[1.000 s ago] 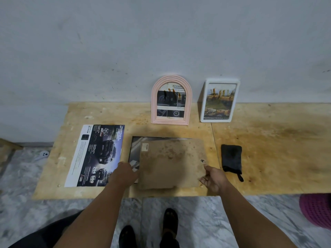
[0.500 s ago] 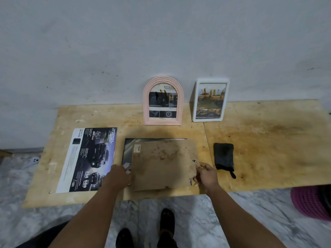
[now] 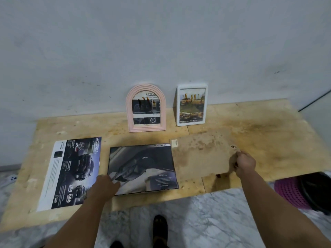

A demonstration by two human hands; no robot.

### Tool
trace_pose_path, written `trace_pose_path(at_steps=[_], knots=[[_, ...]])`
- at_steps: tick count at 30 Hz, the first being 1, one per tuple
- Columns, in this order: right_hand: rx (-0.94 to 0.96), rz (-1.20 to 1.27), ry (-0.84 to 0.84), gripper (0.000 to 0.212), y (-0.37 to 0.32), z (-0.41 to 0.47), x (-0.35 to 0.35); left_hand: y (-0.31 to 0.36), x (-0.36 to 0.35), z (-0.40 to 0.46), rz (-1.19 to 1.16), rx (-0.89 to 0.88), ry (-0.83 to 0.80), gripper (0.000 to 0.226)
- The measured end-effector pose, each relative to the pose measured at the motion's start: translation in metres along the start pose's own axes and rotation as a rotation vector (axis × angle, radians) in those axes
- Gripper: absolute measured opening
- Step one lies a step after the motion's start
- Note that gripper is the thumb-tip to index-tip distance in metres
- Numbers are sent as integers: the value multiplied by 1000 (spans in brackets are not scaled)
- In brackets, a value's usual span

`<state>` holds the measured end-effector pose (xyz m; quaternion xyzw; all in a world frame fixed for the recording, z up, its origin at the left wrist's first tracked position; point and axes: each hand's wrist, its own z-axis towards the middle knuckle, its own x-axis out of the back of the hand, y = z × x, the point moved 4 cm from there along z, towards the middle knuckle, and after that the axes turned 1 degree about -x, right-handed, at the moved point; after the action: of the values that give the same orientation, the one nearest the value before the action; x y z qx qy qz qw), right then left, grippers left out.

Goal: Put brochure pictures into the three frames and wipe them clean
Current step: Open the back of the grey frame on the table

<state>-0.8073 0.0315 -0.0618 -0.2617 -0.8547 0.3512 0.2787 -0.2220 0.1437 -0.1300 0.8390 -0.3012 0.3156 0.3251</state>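
I am sliding the backing board (image 3: 202,156) rightward off the black frame (image 3: 141,167), which is now lying uncovered on the worktop (image 3: 268,133). My right hand (image 3: 244,162) is pinching the board's right edge; my left hand (image 3: 105,185), fingers relaxed, is pressing the frame's near-left corner.

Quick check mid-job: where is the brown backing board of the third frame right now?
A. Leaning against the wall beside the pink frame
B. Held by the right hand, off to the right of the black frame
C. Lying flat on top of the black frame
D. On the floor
B: the right hand grips the backing board at its right edge, beside the black frame, whose picture lies uncovered.
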Motion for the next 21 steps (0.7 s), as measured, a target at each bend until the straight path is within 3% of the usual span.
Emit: trace_pose_path(at_steps=[4, 6, 9, 14, 21], knots=[[-57, 135, -24, 15, -18, 12, 11, -2, -1, 0, 9, -6, 4, 70], [-45, 133, 32, 28, -24, 1, 11, 4, 2, -6, 18, -8, -8, 68], [28, 152, -15, 48, -29, -17, 6, 11, 4, -12, 44, -10, -13, 61], [-22, 165, -51, 57, -23, 12, -10, 12, 6, -16, 63, 3, -31, 69], [59, 105, -49, 63, -35, 5, -16, 19, 8, -25, 76, 17, -39, 59]])
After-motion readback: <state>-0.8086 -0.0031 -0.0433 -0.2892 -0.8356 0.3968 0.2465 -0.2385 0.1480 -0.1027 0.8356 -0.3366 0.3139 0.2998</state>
